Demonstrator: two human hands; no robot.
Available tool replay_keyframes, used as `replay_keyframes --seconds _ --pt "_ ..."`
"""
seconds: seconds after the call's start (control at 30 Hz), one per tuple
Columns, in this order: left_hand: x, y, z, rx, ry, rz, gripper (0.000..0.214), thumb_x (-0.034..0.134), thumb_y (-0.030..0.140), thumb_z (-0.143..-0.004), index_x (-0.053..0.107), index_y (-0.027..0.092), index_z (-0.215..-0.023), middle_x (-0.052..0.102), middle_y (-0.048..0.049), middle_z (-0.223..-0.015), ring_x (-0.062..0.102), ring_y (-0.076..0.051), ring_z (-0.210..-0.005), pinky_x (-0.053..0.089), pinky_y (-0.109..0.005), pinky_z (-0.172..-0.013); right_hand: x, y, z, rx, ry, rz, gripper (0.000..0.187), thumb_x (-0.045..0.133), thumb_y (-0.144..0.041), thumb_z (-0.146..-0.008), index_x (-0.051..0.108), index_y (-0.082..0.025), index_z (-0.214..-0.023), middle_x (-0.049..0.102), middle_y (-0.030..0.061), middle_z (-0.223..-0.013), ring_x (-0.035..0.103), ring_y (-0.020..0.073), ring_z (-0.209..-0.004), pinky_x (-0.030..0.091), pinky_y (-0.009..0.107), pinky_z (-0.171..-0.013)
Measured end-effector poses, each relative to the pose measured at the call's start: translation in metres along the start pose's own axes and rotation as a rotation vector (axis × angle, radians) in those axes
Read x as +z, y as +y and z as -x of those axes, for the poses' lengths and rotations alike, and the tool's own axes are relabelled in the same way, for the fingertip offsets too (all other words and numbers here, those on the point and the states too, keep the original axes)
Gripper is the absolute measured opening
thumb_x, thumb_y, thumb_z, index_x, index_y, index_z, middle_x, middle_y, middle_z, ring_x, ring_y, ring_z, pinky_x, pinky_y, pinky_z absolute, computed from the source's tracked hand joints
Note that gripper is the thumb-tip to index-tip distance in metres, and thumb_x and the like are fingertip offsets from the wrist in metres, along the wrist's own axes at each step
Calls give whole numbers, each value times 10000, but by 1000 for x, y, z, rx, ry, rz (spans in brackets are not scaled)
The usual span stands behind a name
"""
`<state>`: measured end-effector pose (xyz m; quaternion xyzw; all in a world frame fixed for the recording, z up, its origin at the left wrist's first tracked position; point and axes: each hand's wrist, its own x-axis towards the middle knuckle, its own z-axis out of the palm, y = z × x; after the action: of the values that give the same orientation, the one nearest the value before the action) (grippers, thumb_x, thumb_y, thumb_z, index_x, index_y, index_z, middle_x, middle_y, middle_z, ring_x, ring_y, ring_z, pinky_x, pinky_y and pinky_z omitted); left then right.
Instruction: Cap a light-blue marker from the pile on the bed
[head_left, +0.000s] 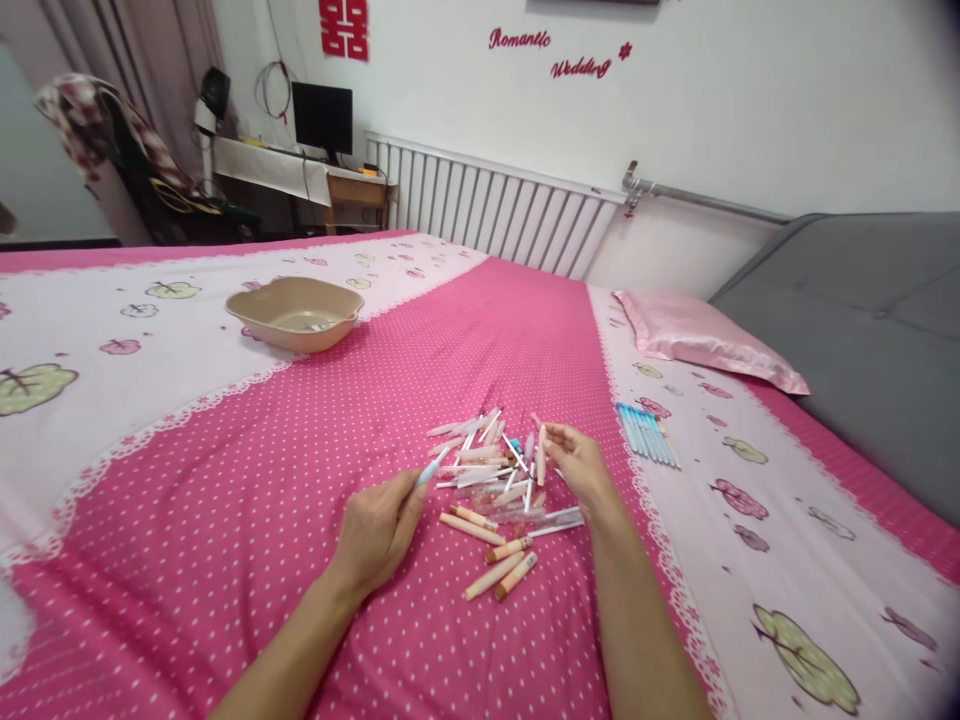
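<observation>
"Pink dotted bedspread (285, 560) carries the lot. Layout, largest first?"

"Pillow (705, 340) at the right edge, by the headboard (862, 300). Basin (292, 332) toward the far edge, left of the pile; contents too small to identify. Loose pile of pen-like parts (484, 475) near the middle, well back from the far edge."

"Hands?"

"Left hand (375, 525) at the pile's left side, thumb and fingers closed on a pale blue piece (426, 474). Right hand (577, 462) at the pile's right side, fingertips pinching a cream stick (541, 457), near upright in view."

"Progress?"

"Judgement: partly done. Row of blue pens (646, 437) lies side by side toward the right edge, tan one at its right end. Looks finished or sorted."

"Remaining?"

"Most, I estimate. White rods (556, 529), pink pieces (447, 443) and tan barrels (516, 577) lie mixed; several barrels sit on the pile's near side. Whether the two held pieces fit together: cannot tell."
</observation>
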<state>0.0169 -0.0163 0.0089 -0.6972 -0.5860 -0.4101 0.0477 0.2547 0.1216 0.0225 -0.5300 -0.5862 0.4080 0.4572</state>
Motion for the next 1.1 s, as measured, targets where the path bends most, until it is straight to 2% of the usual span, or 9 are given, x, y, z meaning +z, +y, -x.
replay_keyframes --seconds 0.23,0.33,0.47,0.57,0.7,0.8,0.9,1.0,1.1 --pt "0 -1 0 -12 -14 -6 236 377 303 -922 583 188 -917 610 30 -598 572 -110 -506 371 -211 -485 -1 11 -3 -7 0 348 300 557 -216 -727 644 -130 -1001 687 118 -947 645 216 -860 485 366 -815" --pt "0 -1 0 -7 -9 -1 231 383 298 -920 585 186 -902 602 32 -583 564 -109 -494 364 -209 -476 7 6 3 -152 -12 516 342 549 -245 -769 624 -142 -1087 637 136 -1112 572 242 -1045 399 411 -946" --pt "0 0 0 -8 -15 8 233 385 298 -920 589 186 -927 600 33 -585 562 -107 -490 364 -208 -477 25 -1 15 -469 -336 655 404 491 -297 -851 544 -171 -1231 533 117 -1292 418 234 -1242 272 431 -1045" --pt "1 0 0 -13 -15 6 239 379 299 -923 589 187 -947 601 31 -591 563 -108 -497 363 -209 -479 32 -6 23 -491 -539 639 372 472 -306 -874 536 -216 -1230 521 92 -1309 410 233 -1246 243 458 -1042" --pt "2 -2 0 -9 -14 -6 250 378 305 -921 592 176 -917 581 28 -570 550 -109 -489 359 -209 -480 23 -15 26 -458 -614 617 257 529 -178 -801 604 -204 -1045 614 67 -1124 516 216 -1087 327 392 -959" --pt "3 -4 1 -20 -29 -14 264 372 313 -920 590 173 -870 564 28 -552 536 -110 -478 354 -213 -478 13 -21 25 -444 -640 647 217 504 -87 -751 612 -204 -898 638 28 -968 550 192 -962 366 332 -872" --pt "3 -4 2 -28 -38 -11 263 372 317 -919 593 178 -891 571 27 -556 540 -112 -482 357 -214 -483 5 -23 26 -414 -617 688 217 484 -44 -733 605 -206 -812 646 11 -942 556 172 -946 353 306 -861" --pt "2 -3 2 -26 -38 -5 262 373 316 -919 595 177 -920 585 23 -567 549 -112 -487 362 -213 -485 3 -24 26 -361 -518 800 228 484 -18 -724 613 -201 -769 655 18 -913 567 171 -919 349 305 -850" --pt "1 -2 0 -20 -25 -2 268 370 321 -920 596 177 -910 595 21 -574 556 -112 -490 365 -212 -482 12 -27 26 -405 -394 845 219 487 -34 -759 631 -200 -769 656 25 -871 567 177 -884 358 315 -845"
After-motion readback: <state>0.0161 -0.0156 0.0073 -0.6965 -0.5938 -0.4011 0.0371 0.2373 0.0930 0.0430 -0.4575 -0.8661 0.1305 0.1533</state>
